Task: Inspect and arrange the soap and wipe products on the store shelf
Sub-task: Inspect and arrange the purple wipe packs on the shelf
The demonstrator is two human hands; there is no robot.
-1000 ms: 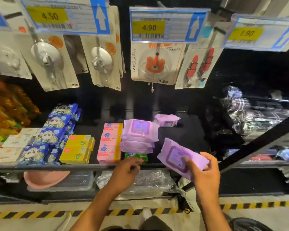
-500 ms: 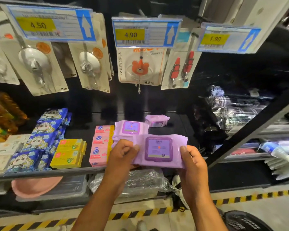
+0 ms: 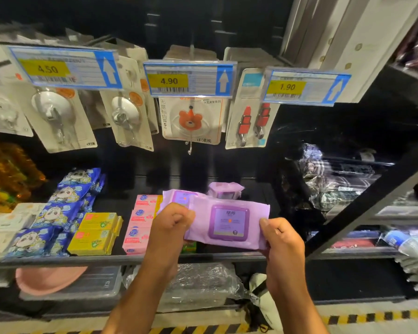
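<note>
Purple wipe pack (image 3: pixel 227 222), lid facing up, held just above the shelf (image 3: pixel 82 259) edge. The left hand (image 3: pixel 169 227) and right hand (image 3: pixel 281 239) each have a closed grip on one end. Inspection seems under way; next, probably setting it squarely on the stack (image 3: pixel 179 195) behind.

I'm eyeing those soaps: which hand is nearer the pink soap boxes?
Left. The left hand is just beside the pink soap boxes; the right hand grips the purple wipes pack, farther right.
</note>
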